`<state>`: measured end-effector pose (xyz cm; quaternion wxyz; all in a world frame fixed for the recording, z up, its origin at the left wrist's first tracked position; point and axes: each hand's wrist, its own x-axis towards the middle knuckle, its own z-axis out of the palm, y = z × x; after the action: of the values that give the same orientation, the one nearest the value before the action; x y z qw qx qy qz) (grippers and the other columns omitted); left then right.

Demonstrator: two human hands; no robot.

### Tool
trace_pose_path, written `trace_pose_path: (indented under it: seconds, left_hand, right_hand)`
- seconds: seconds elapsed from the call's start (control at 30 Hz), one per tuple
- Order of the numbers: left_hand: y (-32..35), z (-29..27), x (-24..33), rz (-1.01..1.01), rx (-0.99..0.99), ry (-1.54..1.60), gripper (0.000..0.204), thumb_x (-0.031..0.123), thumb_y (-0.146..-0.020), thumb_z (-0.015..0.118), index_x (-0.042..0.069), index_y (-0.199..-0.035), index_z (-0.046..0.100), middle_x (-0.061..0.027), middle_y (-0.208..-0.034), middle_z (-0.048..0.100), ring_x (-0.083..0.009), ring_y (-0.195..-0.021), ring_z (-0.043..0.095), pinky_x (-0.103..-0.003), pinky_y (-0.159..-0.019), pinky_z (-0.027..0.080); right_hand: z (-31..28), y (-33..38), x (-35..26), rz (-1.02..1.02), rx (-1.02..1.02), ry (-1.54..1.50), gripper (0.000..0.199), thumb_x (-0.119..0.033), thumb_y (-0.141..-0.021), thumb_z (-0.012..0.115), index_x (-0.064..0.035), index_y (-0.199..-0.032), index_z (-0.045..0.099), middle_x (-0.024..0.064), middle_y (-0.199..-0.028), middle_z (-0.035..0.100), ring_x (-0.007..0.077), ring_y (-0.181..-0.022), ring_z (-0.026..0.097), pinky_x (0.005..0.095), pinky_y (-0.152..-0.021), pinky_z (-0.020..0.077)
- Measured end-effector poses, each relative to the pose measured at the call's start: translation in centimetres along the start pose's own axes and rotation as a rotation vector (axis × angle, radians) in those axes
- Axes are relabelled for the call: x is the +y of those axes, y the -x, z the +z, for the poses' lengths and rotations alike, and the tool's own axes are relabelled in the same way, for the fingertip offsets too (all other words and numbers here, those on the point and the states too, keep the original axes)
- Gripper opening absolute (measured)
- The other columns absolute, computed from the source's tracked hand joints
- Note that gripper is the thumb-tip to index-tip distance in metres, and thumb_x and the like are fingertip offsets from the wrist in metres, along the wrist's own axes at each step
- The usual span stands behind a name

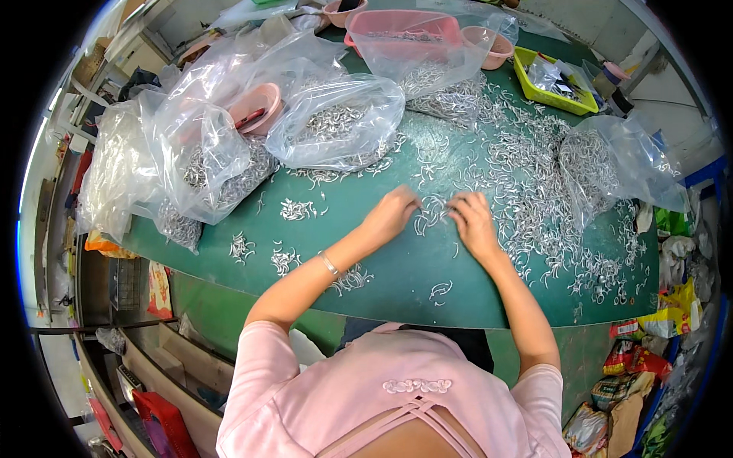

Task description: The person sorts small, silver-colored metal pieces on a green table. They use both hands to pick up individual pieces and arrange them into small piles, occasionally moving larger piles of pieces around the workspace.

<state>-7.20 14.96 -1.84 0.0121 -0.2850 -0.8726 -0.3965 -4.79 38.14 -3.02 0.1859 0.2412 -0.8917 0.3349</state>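
Note:
Small curved silvery pieces, hook-like and apparently metal, lie in a loose cluster on the green table between my hands. My left hand, with a bracelet on its wrist, is at the cluster's left side, fingers bent and drawn together. On the right side my right hand has its fingers curled in, tips at the pieces. Whatever either set of fingertips holds is too small to make out. Nearer me are several little piles, one pile left of my left hand and another pile beside my left forearm.
A wide spread of the same pieces covers the table's right side. Clear plastic bags with pieces, an open bag and a tipped bag among them, surround it. Pink bowl, pink basin and yellow-green basket stand behind.

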Motion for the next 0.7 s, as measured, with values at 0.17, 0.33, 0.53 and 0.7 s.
trace_pose_path:
  seconds: [0.17,0.33,0.53,0.7]
  left_hand:
    - [-2.6,1.5,-0.5,-0.076,0.177,0.634,0.024,-0.004,-0.084,0.064,0.002,-0.107,0.064,-0.0130,-0.106,0.062,-0.0257,-0.090,0.064,-0.035,-0.073,0.053]
    - [-1.0,0.0,1.0,0.007,0.077,0.209,0.033,0.005,-0.081,0.071,0.005,-0.113,0.062,-0.0130,-0.112,0.058,-0.0290,-0.098,0.058,-0.038,-0.083,0.050]
    - [0.9,1.0,1.8,0.207,-0.098,-0.161,0.033,0.008,-0.080,0.070,0.006,-0.112,0.061,-0.0131,-0.110,0.054,-0.0331,-0.099,0.052,-0.042,-0.088,0.045]
    - [-1.4,0.9,-1.2,0.193,0.044,-0.072,0.028,0.003,-0.082,0.066,0.007,-0.109,0.061,-0.0144,-0.108,0.054,-0.0339,-0.097,0.053,-0.041,-0.086,0.045]
  right_hand:
    - [-2.6,-1.3,2.7,0.420,0.179,-0.125,0.016,-0.002,-0.084,0.066,-0.0017,-0.100,0.067,0.0125,-0.087,0.064,0.0256,-0.076,0.060,0.0360,-0.069,0.0486]
    - [-4.6,-0.2,4.7,0.737,0.242,-0.364,0.030,-0.018,-0.091,0.066,-0.0034,-0.116,0.063,0.0109,-0.109,0.063,0.0203,-0.093,0.061,0.0335,-0.079,0.0478]
    - [-2.3,-0.7,-1.5,0.173,-0.051,0.147,0.048,-0.020,-0.080,0.073,-0.0064,-0.123,0.058,0.0138,-0.131,0.051,0.0346,-0.121,0.045,0.0471,-0.102,0.0338]
    - [-1.6,-0.8,0.3,0.125,-0.109,0.303,0.040,-0.013,-0.081,0.071,-0.0052,-0.119,0.060,0.0134,-0.130,0.052,0.0336,-0.120,0.047,0.0445,-0.101,0.0352]
